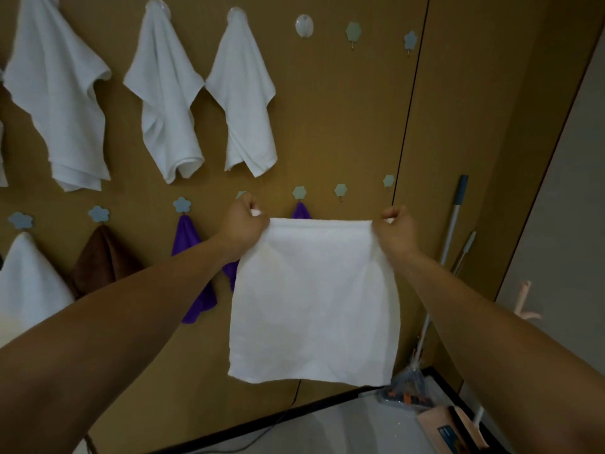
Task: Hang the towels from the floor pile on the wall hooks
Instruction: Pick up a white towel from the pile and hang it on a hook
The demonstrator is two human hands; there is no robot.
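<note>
You held the white towel (314, 299) spread flat before the brown wall (343, 109), its top edge taut and its lower edge hanging free above the floor. Open wall lay above it, up to a bare round hook (304, 26). A mop handle (453, 224) leaned just right of your right hand (397, 229). Both arms reached forward, and your left hand (244, 224) and right hand each gripped a top corner in a fist. The blue label on the cardboard box (448, 430) was too blurred to read.

You look through one wide-angle head camera, close to the wall (343, 109), facing it and tilted slightly down; the floor (360, 427) edges the bottom.
</note>
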